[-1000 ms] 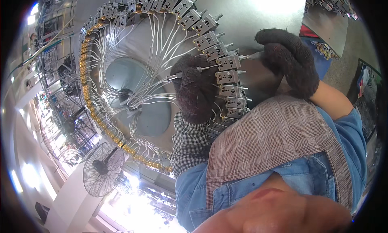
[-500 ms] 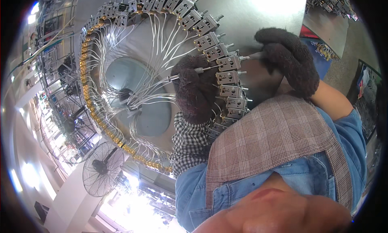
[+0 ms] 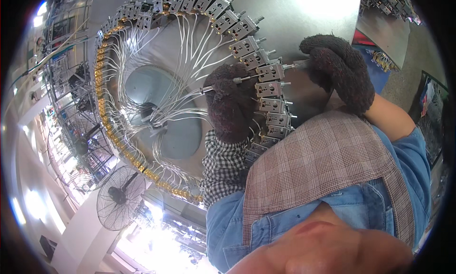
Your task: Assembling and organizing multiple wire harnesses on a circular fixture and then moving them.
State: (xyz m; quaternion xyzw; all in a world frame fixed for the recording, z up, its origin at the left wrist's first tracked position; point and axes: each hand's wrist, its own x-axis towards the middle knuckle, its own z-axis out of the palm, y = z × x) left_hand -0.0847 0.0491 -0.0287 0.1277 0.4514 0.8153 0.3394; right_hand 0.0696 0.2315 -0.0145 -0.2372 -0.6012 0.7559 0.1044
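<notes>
My left hand (image 3: 231, 105), in a thick dark knitted glove, is closed on a slim metal rod (image 3: 241, 79) with a wider collar. The rod runs toward a small silver metal block (image 3: 270, 73) on a curved row of similar blocks. On the outer side of that block, a threaded stud (image 3: 288, 66) sticks out. Beside the stud my right hand (image 3: 343, 73), gloved alike, has its fingers curled round a slim grey piece (image 3: 301, 64); most of it is hidden in the glove. White cables (image 3: 178, 103) pass beneath and beside my left hand.
The blocks and a long line of brass-coloured fittings (image 3: 100, 91) ring a round metal fixture (image 3: 180, 138) with bundled white cables. A shiny metal tabletop (image 3: 304, 17) lies beyond. A standing fan (image 3: 118, 195) is at the lower left, and more metal parts (image 3: 392, 5) lie at the upper right.
My left hand and the rod have shifted very slightly to the right. More of the grey piece shows at my right fingertips, close to the stud.
</notes>
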